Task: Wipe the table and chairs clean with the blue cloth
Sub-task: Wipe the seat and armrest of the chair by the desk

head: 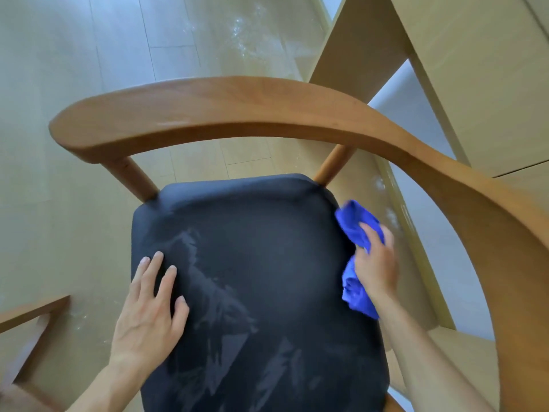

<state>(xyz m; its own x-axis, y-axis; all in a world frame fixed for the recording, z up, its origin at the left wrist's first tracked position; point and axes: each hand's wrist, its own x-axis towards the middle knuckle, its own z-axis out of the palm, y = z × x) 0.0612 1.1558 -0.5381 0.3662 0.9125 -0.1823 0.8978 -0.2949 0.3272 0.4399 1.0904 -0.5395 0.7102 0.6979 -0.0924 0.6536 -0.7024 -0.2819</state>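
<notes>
Chair (225, 114), dark seat: left hand (148, 310) flat, fingers straight, on seat's left edge; right hand (375, 263) grips bunched blue cloth (355, 224) at right edge.

No readable text, label, brand, number or sign is showing anywhere in this view.

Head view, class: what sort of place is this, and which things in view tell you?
Probably a home dining area: a wooden chair with a dark padded seat, a pale wooden table beside it, and a pale plank floor.
</notes>
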